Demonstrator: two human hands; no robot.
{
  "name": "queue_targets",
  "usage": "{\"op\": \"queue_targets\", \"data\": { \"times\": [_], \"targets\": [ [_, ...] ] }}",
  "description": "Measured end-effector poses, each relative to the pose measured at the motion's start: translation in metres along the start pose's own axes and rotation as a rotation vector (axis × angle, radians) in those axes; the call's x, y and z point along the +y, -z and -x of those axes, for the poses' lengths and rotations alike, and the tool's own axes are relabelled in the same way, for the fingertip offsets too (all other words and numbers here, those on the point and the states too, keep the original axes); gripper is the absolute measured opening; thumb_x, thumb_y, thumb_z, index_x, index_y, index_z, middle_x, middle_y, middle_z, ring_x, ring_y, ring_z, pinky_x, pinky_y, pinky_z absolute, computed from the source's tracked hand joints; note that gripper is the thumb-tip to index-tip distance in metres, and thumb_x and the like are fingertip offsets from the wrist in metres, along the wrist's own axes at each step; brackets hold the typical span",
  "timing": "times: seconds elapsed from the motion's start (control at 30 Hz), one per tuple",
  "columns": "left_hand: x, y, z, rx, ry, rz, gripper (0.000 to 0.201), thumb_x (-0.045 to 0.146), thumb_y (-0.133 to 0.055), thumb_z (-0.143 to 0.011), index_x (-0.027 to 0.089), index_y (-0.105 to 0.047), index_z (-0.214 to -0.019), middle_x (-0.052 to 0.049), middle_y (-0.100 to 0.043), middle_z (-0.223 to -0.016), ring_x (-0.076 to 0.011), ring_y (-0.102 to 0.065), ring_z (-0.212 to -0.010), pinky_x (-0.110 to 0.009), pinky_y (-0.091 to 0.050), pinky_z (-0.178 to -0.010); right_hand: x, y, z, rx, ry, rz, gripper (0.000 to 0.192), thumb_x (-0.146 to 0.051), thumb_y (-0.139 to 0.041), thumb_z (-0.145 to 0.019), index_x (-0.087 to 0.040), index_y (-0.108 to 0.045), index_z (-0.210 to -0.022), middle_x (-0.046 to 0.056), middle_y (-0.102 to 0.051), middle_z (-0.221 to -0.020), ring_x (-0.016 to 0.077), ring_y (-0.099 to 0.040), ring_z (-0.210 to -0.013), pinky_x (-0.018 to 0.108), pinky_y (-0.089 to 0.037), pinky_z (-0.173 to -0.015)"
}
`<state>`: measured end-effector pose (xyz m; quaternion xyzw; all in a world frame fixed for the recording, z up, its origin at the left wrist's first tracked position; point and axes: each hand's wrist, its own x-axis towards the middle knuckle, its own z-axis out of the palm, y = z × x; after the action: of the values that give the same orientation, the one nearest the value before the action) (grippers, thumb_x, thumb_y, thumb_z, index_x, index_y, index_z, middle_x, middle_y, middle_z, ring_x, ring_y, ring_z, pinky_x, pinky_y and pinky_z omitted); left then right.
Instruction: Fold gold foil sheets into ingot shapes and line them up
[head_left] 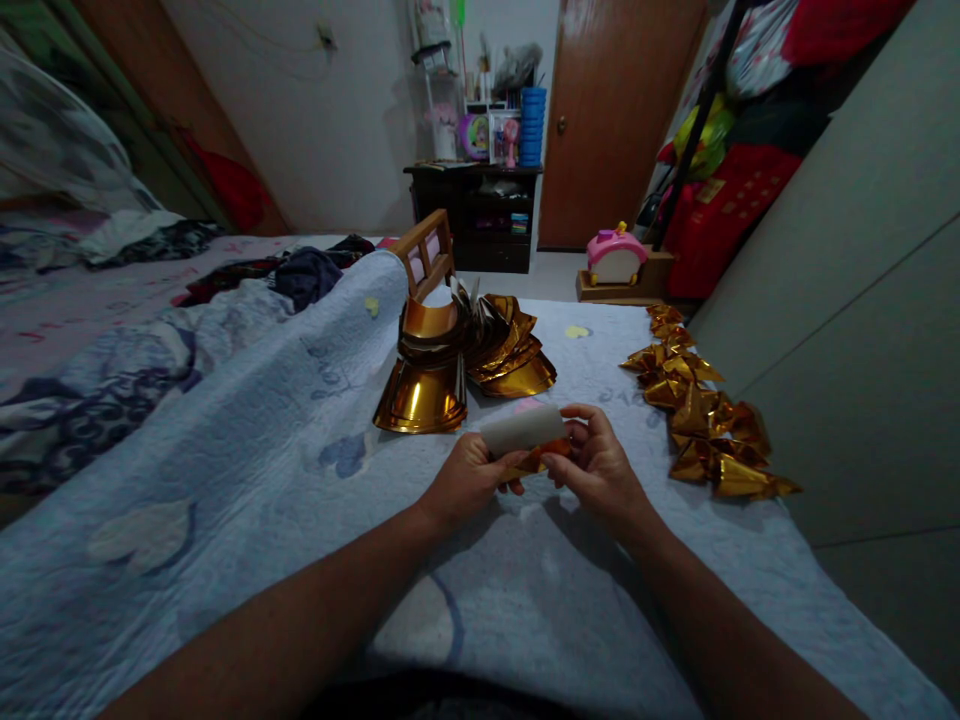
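Observation:
Between my two hands is a sheet of gold foil paper point(525, 430), curled so that its whitish back faces up and some shiny gold shows beneath. My left hand point(469, 475) grips its left end, thumb along the lower edge. At the other end my right hand point(600, 462) pinches the sheet between thumb and fingers. Just beyond lie stacks of curved gold foil sheets point(424, 395), fanned out on the bedspread point(300, 520). To the right sits a row of folded gold foil pieces point(701, 420) with pointed ends.
A small wooden rail point(427, 250) stands behind the stacks. Past the bed's far end are a pink and white toy case point(616, 255) and a dark cabinet point(480, 215). A pale wardrobe point(862, 330) borders the right side. Rumpled clothes point(307, 275) lie at left.

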<state>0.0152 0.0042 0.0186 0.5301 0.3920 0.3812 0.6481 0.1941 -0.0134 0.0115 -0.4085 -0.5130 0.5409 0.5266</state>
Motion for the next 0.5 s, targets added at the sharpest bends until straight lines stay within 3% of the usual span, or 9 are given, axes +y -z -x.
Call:
{"op": "queue_targets", "data": {
  "times": [0.1,0.27,0.5],
  "targets": [
    [-0.002,0.001,-0.001,0.000,-0.003,-0.007,0.030,0.035,-0.077,-0.080,0.011,-0.078,-0.099,-0.007,-0.072,-0.075,-0.0101,-0.057,-0.051,-0.023,-0.042,-0.050,-0.001,0.001,-0.001,-0.016,-0.014,-0.011,0.054,-0.025,-0.076,-0.074,-0.027,-0.047,-0.120,-0.002,-0.064,-0.087,0.0119,-0.058,-0.064,0.022,-0.040,-0.051],
    [-0.003,0.003,0.001,-0.011,0.003,-0.016,0.030,0.037,-0.077,-0.080,0.011,-0.078,-0.096,-0.006,-0.071,-0.073,-0.0103,-0.058,-0.051,-0.022,-0.040,-0.050,-0.008,0.006,0.001,-0.090,-0.023,0.109,0.022,-0.033,-0.072,-0.081,-0.019,-0.065,-0.095,-0.001,-0.062,-0.075,0.0116,-0.051,-0.061,0.025,-0.038,-0.055],
    [-0.002,0.002,0.001,-0.055,0.027,-0.011,0.030,0.040,-0.078,-0.079,0.012,-0.078,-0.088,-0.004,-0.068,-0.065,-0.0097,-0.056,-0.049,-0.021,-0.036,-0.047,-0.014,0.008,0.005,-0.089,-0.030,0.161,0.023,-0.042,-0.068,-0.085,-0.018,-0.066,-0.085,-0.002,-0.054,-0.066,0.0116,-0.047,-0.058,0.025,-0.036,-0.053]
  ]
}}
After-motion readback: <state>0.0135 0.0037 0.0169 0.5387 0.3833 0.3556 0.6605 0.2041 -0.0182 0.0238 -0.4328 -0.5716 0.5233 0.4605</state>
